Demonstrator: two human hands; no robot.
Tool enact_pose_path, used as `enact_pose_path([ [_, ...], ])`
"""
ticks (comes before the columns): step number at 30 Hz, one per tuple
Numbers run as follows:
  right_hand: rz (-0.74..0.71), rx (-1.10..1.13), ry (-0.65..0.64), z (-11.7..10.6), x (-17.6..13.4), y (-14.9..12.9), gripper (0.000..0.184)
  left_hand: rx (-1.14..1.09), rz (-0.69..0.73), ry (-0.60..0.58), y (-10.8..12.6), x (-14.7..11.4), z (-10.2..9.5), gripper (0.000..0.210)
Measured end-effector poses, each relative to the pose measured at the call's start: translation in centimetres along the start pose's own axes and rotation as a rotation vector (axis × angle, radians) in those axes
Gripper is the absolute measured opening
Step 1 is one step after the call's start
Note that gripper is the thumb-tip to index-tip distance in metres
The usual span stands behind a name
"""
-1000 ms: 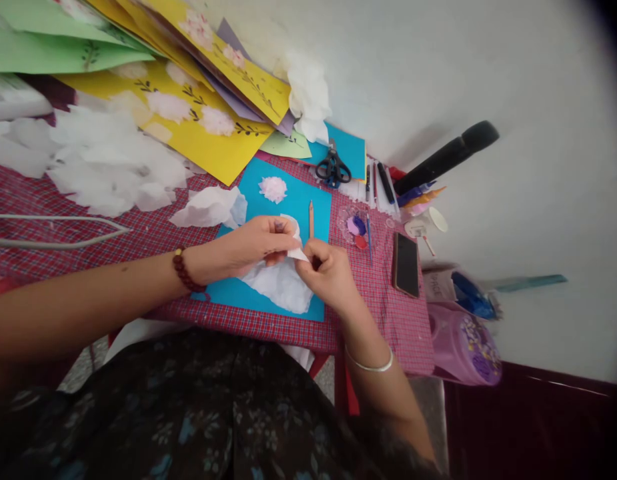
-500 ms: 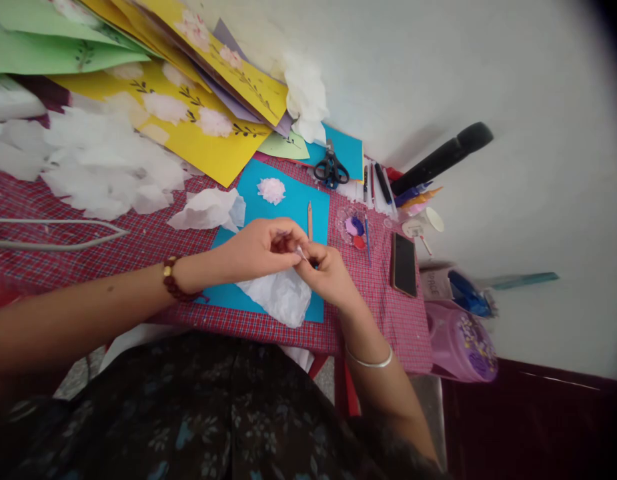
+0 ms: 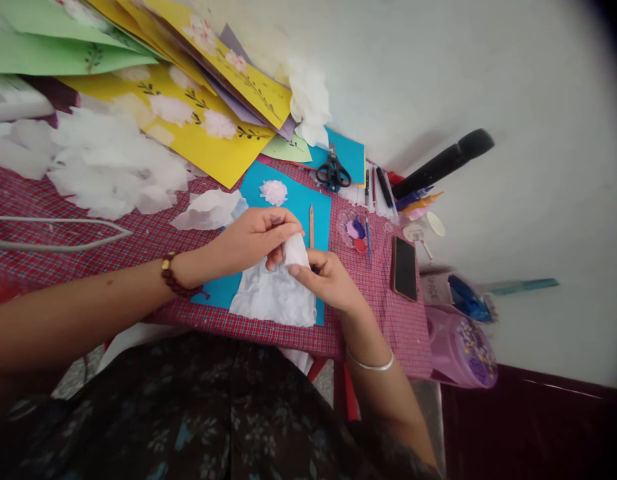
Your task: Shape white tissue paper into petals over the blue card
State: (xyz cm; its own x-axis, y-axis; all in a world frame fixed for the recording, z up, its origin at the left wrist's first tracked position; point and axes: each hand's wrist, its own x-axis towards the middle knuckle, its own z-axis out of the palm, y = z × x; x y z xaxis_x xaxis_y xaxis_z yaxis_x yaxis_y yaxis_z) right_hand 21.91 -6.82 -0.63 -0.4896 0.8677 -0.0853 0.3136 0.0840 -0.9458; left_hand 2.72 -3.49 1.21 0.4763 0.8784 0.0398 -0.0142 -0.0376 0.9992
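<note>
white tissue paper (image 3: 275,300) lay crumpled over the near part of a blue sheet (image 3: 304,195), close to the near edge of the tabletop (image 3: 409,333). a small folded portion of tissue (image 3: 295,251) stood between the two hands; whether it joined the sheet beneath could not be told from where i stood.

the left hand (image 3: 255,241) was drawn to a pinch, thumb against fingers, on the fold's upper left side. the right hand (image 3: 334,281) was nearly closed, its thumb at the fold's lower right side; some fingertips were hidden. both hands touched the fold, so neither was nearer. the larger sheet lay to the near side, its long axis roughly parallel with the tabletop's near edge.

the tissue appeared thin, soft and finely wrinkled, with an uneven border. the blue sheet was flat and smooth. near its far edge sat a ruffled, pale pink paper flower (image 3: 273,193), rounded in outline. a slim pencil (image 3: 311,227) lay near the sheet's right edge.
</note>
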Motion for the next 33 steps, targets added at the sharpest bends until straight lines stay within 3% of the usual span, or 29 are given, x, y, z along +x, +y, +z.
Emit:
enact_pose_path([
  [5,-0.024,-0.037,-0.001,-0.22,0.09,-0.14,0.034,-0.145,-0.02,-0.024,0.32,-0.17,0.08,0.006],
  [13,-0.081,0.095,0.198,-0.62,0.29,-0.62,0.031,0.007,0.046,-0.036,-0.38,-0.34,0.46,0.009],
  [21,-0.031,0.092,0.145,-0.1,0.48,-0.48,0.031,0.143,0.051,-0.031,-0.18,-0.55,0.56,0.014],
  [23,-0.033,0.073,0.161,-0.07,0.49,-0.4,0.03,0.127,0.066,0.018,-0.25,-0.4,0.53,0.016],
  [27,-0.084,0.0,0.261,0.0,0.38,-0.27,0.024,0.037,0.176,0.249,-0.32,-0.13,0.16,0.008],
  [29,-0.119,-0.041,0.312,0.06,0.31,-0.33,0.019,0.078,0.184,0.279,-0.14,-0.17,-0.06,0.015],
  [33,-0.148,-0.082,0.368,-0.04,0.43,-0.5,0.013,0.151,0.028,0.035,0.23,-0.46,0.01,0.026],
])
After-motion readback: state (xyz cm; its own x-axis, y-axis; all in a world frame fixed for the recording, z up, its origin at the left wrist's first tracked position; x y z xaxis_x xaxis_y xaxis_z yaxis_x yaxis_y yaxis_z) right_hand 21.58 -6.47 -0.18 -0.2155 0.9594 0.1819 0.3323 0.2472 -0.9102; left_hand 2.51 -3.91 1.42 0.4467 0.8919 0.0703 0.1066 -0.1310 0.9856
